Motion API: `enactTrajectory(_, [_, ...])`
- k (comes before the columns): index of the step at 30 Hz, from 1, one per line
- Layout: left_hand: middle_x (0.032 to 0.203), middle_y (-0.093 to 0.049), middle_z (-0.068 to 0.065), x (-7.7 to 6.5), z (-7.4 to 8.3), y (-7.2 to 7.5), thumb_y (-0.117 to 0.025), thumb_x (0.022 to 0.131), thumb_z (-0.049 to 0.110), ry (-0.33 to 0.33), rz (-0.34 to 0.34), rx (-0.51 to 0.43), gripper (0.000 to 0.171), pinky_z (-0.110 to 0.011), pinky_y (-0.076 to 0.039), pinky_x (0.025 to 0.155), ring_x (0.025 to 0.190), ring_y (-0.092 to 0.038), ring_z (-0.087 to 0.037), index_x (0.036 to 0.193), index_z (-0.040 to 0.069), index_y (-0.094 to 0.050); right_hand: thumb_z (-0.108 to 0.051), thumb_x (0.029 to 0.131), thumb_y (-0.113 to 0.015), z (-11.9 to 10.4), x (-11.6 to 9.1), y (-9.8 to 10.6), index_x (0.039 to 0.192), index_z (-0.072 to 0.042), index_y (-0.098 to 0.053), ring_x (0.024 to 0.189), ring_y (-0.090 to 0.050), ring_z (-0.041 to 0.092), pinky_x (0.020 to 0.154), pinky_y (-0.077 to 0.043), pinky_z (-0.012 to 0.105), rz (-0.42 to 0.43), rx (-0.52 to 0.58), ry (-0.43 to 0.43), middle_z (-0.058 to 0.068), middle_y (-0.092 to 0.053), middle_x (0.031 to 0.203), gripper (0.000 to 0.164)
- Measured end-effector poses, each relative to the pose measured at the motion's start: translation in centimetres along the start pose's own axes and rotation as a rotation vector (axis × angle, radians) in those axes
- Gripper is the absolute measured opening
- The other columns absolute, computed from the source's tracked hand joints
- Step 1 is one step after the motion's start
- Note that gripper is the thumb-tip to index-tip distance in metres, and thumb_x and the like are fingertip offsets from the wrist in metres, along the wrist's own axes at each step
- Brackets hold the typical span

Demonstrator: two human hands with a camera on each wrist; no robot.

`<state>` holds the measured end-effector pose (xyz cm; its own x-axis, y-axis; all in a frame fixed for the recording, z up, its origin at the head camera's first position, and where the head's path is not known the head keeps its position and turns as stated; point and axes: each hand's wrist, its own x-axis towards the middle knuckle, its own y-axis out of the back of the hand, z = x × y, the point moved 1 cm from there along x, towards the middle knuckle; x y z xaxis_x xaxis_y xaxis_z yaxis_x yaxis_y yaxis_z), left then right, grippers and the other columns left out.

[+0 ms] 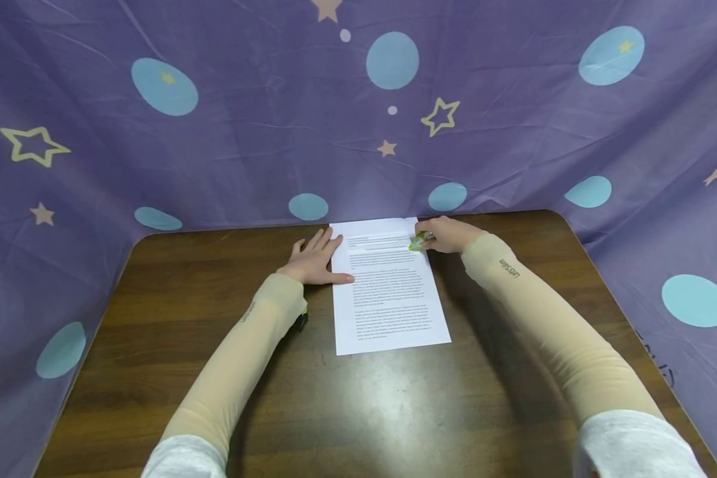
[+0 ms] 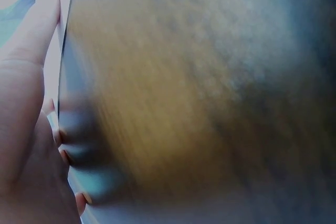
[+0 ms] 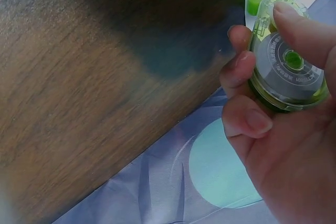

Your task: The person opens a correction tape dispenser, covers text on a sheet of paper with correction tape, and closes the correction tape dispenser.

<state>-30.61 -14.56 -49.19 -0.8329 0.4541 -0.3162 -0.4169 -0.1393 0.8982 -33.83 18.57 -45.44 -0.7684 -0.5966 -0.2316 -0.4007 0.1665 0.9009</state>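
A printed sheet of paper lies on the wooden table, its top edge near the curtain. My left hand rests with fingers spread at the sheet's left edge, the thumb lying over the print. In my right hand I grip a correction tape dispenser, clear and green with a grey round reel. Its tip is at the right ends of the upper text lines in the head view. White bands cross the print there. The right wrist view shows the thumb on top of the dispenser and the fingers curled beneath it.
The brown table reaches back to a purple curtain with stars and blue spots, which also hangs along both sides. A small dark object shows beside my left wrist. Beige sleeves cover both forearms.
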Motion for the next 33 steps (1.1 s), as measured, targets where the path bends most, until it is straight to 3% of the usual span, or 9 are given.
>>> enactTrajectory(8, [0.175, 0.006, -0.013, 0.2, -0.4, 0.1, -0.063, 0.089, 0.075, -0.004, -0.014, -0.013, 0.113, -0.064, 0.000, 0.123, 0.161, 0.006, -0.031, 0.170, 0.016, -0.009, -0.009, 0.101, -0.068, -0.2, 0.5, 0.1, 0.105, -0.005, -0.062, 0.085, -0.058, 0.026, 0.083, -0.049, 0.045, -0.026, -0.013, -0.017, 0.010, -0.067, 0.099, 0.008])
enactTrajectory(15, [0.175, 0.012, -0.011, 1.3, -1.3, -0.8, -0.061, 0.087, 0.080, -0.001, -0.035, 0.006, 0.117, -0.063, 0.002, 0.123, 0.161, 0.010, -0.028, 0.170, 0.020, -0.004, -0.019, 0.104, -0.064, -1.7, 1.8, 0.3, 0.123, -0.007, -0.066, 0.103, -0.064, 0.027, 0.095, -0.050, 0.048, -0.072, 0.015, -0.032, 0.012, -0.070, 0.119, 0.022])
enactTrajectory(26, [0.175, 0.012, -0.009, 1.7, -1.4, -1.0, -0.061, 0.085, 0.083, 0.008, -0.039, 0.002, 0.119, -0.064, 0.001, 0.124, 0.161, 0.010, -0.027, 0.170, 0.023, -0.004, -0.017, 0.106, -0.064, -7.2, 5.2, -1.2, 0.121, -0.007, -0.067, 0.119, -0.068, 0.029, 0.104, -0.051, 0.043, -0.068, 0.039, 0.149, 0.010, -0.073, 0.124, 0.018])
enactTrajectory(33, [0.174, 0.013, -0.008, 1.4, -1.3, -0.9, -0.060, 0.086, 0.081, 0.010, -0.042, -0.005, 0.116, -0.063, 0.002, 0.124, 0.161, 0.012, -0.026, 0.170, 0.023, -0.003, -0.017, 0.105, -0.064, -9.0, 6.5, -1.9, 0.119, -0.006, -0.067, 0.116, -0.069, 0.028, 0.103, -0.052, 0.041, -0.049, 0.008, 0.174, 0.010, -0.073, 0.122, 0.017])
